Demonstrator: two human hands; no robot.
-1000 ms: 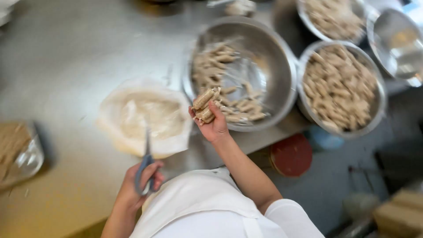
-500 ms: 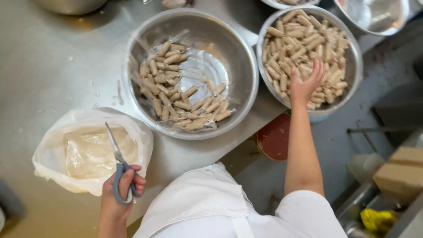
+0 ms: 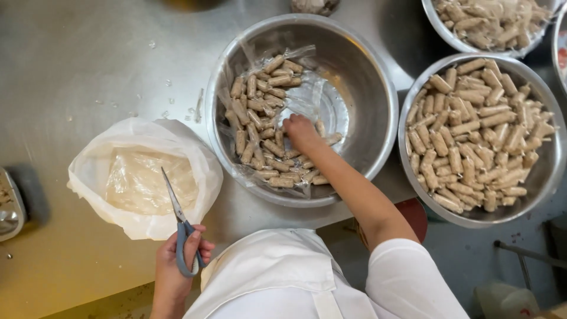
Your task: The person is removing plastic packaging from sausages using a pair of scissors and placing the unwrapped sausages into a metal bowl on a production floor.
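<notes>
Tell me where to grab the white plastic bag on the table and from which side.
Take the white plastic bag by its rolled rim on the near right edge, coming from above. The mouth lies open and slack there, clear of the middle steel bowl, beside the left hand holding the scissors.

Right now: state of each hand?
Left hand: closed around the grey handles of the scissors.
Right hand: down among the sausage pieces in the middle steel bowl; grip cannot be told.

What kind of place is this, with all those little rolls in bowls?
Probably a working food kitchen. Big metal bowls of small rolls sit on a steel table. The right hand reaches into one bowl, and the left hand holds scissors over a plastic bag.
</notes>
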